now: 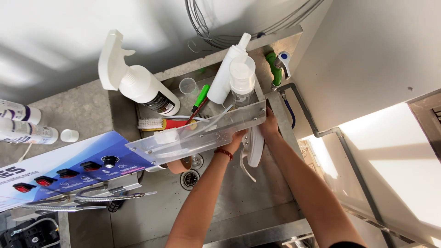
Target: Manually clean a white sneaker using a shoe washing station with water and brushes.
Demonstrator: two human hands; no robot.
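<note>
Head view over a steel sink (239, 202). Both hands are reaching up under a clear shelf (197, 135) that is spanning the sink from 9 to 2 o'clock. The left hand (235, 141), a red band at its wrist, and the right hand (268, 125) are meeting at a white shoe (255, 147), which is hanging just below the shelf's right end, at centre frame. The shelf is hiding most of the fingers; whether they are apart or clamped on the shoe cannot be told. At 12 o'clock, two bottles (227, 73) and a cup (188, 86) are standing. At 10 o'clock a spray bottle (142, 85) is leaning; a brush (158, 124) is lying below it. The drain (189, 179) is sitting at 7 o'clock of the hands, the tap (278, 66) at 1 o'clock.
</note>
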